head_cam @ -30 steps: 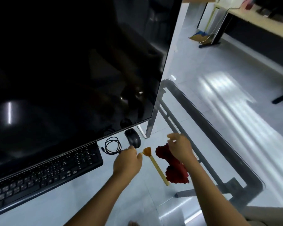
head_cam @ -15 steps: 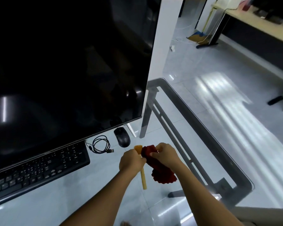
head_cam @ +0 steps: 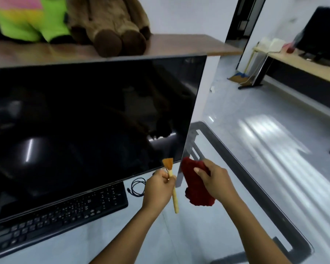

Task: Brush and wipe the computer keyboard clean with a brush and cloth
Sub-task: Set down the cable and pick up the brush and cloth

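Glass desk [head_cam: 160, 235] in a bright room, with a big dark screen [head_cam: 84, 121] standing on it. A second ago the brush [head_cam: 174, 196] and the red cloth [head_cam: 194, 185] lay on the glass, and the hands were only reaching. Now both are up in the air. The left hand [head_cam: 157, 189] pinches the brush just under its orange bristles, which point up. The right hand [head_cam: 215, 181] has its fingers curled round the cloth, which hangs in a bunch. So I think the picking up is done and the brushing can start. The keyboard [head_cam: 61, 212] lies flat on the desk under the screen, to the left of the hands, and nothing touches it. It is black with small white letters. Any dust is too small to see.
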`<state>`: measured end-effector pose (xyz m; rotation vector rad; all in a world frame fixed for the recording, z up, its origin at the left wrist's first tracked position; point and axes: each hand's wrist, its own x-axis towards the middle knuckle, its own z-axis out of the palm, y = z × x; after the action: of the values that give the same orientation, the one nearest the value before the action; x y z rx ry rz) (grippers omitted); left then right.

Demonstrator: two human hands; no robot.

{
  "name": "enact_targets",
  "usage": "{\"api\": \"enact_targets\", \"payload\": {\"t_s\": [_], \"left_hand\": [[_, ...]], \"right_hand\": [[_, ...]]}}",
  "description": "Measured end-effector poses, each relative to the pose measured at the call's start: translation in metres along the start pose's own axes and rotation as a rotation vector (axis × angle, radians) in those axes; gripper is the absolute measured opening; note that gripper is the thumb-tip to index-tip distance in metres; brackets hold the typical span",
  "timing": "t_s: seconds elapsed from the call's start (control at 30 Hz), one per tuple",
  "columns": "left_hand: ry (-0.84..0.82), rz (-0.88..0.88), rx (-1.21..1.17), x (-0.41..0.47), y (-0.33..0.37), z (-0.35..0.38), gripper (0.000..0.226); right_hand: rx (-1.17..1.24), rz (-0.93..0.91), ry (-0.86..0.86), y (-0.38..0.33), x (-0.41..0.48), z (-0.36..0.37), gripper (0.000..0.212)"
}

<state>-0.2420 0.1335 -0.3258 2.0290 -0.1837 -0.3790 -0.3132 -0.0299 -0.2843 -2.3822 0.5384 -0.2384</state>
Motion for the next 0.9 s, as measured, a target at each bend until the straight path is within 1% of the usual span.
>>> {"api": "enact_targets", "payload": {"t_s": [0.07,0.23,0.37,0.5,0.6,0.63,0.73,0.8,0.9], "left_hand": [[0.009,0.083,-0.047,-0.002,0.026,-0.02,0.019],[0.019,0.283,-0.104,-0.006,0.103,-0.062,0.021],[0.05,0.403,-0.116,0.001,0.161,-0.08,0.022],[0.077,0.473,-0.146,0.011,0.22,-0.093,0.023],[0.038,0.465,-0.239,0.023,0.271,-0.105,0.029],[0.034,0.454,-0.263,0.029,0.288,-0.11,0.027],[0.095,0.438,-0.271,0.056,0.326,-0.125,0.023],[0.144,0.421,-0.228,0.082,0.342,-0.132,0.025],[0.207,0.33,-0.082,0.123,0.349,-0.144,0.028]], "right_hand": [[-0.031,-0.062,0.095,-0.025,0.003,-0.02,0.011],[-0.086,-0.242,0.3,-0.094,0.019,-0.083,0.01],[-0.181,-0.364,0.433,-0.14,0.042,-0.138,0.02],[-0.207,-0.437,0.481,-0.176,0.072,-0.192,0.027],[-0.211,-0.488,0.49,-0.195,0.108,-0.225,0.024],[-0.214,-0.489,0.495,-0.201,0.122,-0.234,0.024],[-0.201,-0.471,0.508,-0.21,0.168,-0.249,0.027],[-0.196,-0.454,0.479,-0.214,0.199,-0.253,0.027],[-0.217,-0.445,0.416,-0.218,0.242,-0.248,0.023]]}}
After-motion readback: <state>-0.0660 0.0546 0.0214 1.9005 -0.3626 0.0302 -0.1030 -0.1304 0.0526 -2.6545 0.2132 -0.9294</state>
